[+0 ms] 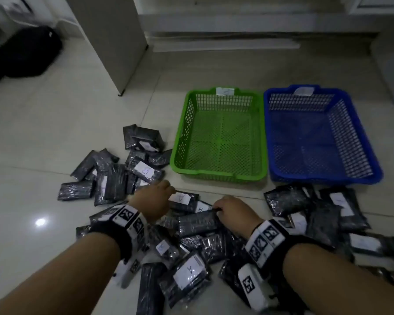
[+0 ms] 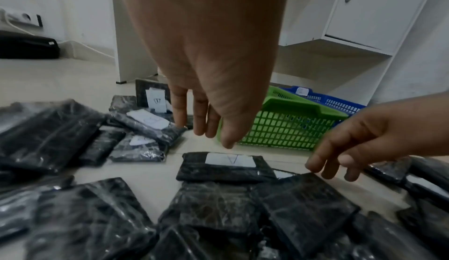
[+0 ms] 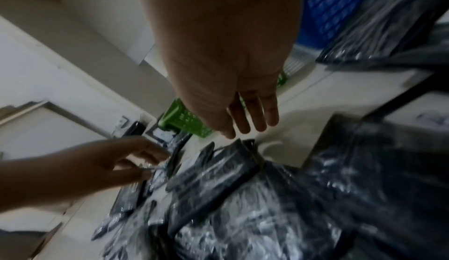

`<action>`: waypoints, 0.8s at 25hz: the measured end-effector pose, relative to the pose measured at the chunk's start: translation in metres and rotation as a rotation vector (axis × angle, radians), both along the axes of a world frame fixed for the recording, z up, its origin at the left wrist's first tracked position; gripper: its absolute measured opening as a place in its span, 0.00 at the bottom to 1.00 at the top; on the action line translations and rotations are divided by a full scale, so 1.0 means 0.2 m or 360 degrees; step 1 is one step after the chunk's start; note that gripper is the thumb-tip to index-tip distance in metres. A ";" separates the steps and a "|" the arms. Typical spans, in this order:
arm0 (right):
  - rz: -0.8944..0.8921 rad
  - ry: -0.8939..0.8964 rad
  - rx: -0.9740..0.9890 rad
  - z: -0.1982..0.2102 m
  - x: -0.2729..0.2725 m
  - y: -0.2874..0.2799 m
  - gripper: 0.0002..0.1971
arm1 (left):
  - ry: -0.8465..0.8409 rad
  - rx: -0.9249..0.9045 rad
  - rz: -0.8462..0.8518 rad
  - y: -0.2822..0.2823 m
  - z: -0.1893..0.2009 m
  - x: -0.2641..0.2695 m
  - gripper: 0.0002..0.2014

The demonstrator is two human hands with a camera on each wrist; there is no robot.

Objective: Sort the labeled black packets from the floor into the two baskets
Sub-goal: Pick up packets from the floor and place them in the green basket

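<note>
Several black plastic-wrapped packets with white labels lie scattered on the tiled floor in front of me. The green basket point(image 1: 218, 176) and the blue basket point(image 1: 323, 179) stand side by side beyond them, both empty, each with a white tag on its far rim. My left hand point(image 1: 166, 192) point(image 2: 209, 129) hangs open just above a labeled packet point(image 1: 183, 198) point(image 2: 226, 168), fingers pointing down, holding nothing. My right hand point(image 1: 218, 209) point(image 3: 248, 127) reaches to the far edge of an unlabeled-side packet point(image 1: 196, 221) point(image 2: 303, 197), and its fingertips point(image 2: 316, 168) touch that edge without closing round it.
More packets are heaped at the left point(image 1: 114, 178) and at the right point(image 1: 316, 212) of my hands. A white furniture panel point(image 1: 114, 42) stands behind the left heap, a black bag point(image 1: 27, 53) sits far left, and white shelving point(image 1: 237, 23) runs along the back.
</note>
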State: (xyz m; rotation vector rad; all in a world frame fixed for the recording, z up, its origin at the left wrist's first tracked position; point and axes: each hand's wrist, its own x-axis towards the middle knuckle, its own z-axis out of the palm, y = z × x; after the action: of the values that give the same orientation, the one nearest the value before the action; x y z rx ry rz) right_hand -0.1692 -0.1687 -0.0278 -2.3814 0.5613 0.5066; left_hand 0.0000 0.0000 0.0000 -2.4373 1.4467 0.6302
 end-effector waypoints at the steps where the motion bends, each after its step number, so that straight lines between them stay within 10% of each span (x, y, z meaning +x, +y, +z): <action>1: 0.0006 -0.0001 -0.0086 -0.04 0.02 0.04 0.15 | 0.0001 -0.0004 0.0017 0.00 -0.07 0.01 0.25; 7: -0.0158 0.0093 -0.0272 -0.12 0.11 0.19 0.18 | -0.0031 -0.0053 0.0082 -0.02 -0.24 -0.03 0.34; 11: -0.0349 0.0206 0.0131 -0.09 0.13 0.13 0.20 | 0.0039 -0.0090 0.0114 -0.03 -0.18 0.02 0.29; 20: -0.0431 -0.0690 0.0339 0.15 0.13 0.02 0.08 | 0.0858 -0.0701 0.0554 0.03 0.09 0.14 0.27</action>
State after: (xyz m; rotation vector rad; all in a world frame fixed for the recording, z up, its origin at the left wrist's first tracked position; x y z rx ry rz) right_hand -0.1426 -0.1651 0.0019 -2.0806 0.5835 -0.0695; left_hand 0.0280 0.0061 0.0183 -3.0671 1.4659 1.2371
